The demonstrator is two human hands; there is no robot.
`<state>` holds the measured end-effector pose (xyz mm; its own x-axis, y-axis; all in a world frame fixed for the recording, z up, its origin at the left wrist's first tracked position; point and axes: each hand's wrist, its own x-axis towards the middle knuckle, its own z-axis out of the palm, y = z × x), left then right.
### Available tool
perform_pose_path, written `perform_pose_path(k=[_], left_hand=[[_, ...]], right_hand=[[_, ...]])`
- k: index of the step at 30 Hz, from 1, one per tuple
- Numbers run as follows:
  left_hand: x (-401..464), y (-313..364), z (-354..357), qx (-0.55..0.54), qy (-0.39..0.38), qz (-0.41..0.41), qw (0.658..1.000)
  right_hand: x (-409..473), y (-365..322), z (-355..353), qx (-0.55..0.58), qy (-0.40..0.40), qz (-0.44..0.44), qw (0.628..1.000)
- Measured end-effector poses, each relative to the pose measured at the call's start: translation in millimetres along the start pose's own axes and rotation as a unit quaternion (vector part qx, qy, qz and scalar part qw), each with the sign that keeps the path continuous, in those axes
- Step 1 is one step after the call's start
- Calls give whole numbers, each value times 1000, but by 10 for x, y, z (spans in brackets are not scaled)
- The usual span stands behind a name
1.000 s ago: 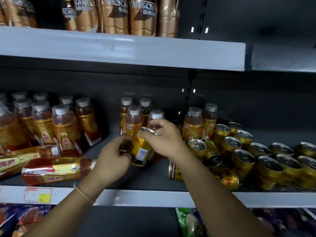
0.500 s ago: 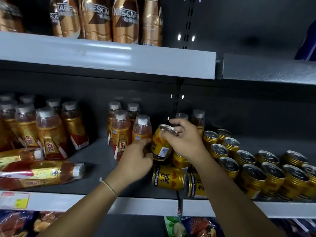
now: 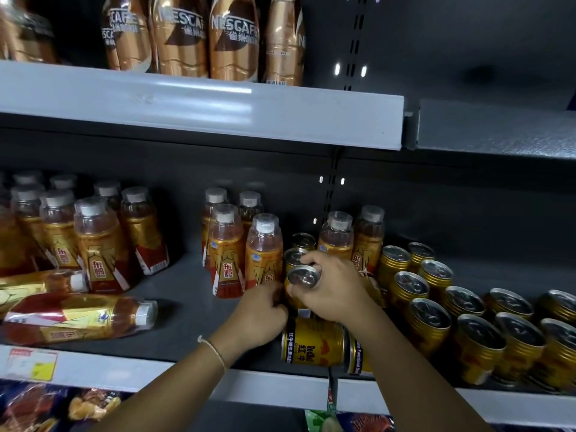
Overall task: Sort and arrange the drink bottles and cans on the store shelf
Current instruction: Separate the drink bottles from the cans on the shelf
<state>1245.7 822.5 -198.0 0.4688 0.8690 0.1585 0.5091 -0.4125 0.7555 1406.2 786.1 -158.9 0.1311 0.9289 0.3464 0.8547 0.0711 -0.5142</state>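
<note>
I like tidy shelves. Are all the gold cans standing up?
No, one can lies on its side at the shelf front, below the hands.

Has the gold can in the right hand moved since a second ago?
Yes. The gold can in the right hand went rightward, from in front of the middle bottles to just right of them, beside standing cans.

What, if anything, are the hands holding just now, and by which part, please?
The right hand grips a gold can around its top rim; the left hand touches its lower side, the hold unclear.
</note>
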Motion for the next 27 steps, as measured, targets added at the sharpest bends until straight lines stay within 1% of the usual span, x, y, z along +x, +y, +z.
perform_pose_path(k=[3,6,10,13,15,17,19,21,23,25,27], left_hand=[[-2,-22,30,8,0,-9,1000],[7,-23,39,8,2,-13,1000],[21,-2,23,20,-5,-15,1000],[13,60,-43,67,-37,-6,997],[-19,155,-104,105,-38,3,994],[-41,291,-165,162,15,38,986],[-33,450,-211,176,67,88,978],[18,612,-211,127,67,123,982],[114,765,-152,47,29,125,991],[226,901,-40,-39,-18,104,994],[333,1008,95,-94,-60,79,991]], right_hand=[[-1,21,44,-26,-5,-1,1000],[-2,38,58,-64,-6,20,998],[21,59,46,-68,-20,26,997],[10,62,10,-48,-41,21,998],[-6,71,-45,-15,-15,13,1000],[-11,103,-142,21,31,12,999],[9,169,-266,45,81,31,995],[54,271,-400,51,141,54,987],[116,385,-536,43,184,78,979],[205,509,-660,20,196,100,975],[319,649,-748,-5,189,129,973]])
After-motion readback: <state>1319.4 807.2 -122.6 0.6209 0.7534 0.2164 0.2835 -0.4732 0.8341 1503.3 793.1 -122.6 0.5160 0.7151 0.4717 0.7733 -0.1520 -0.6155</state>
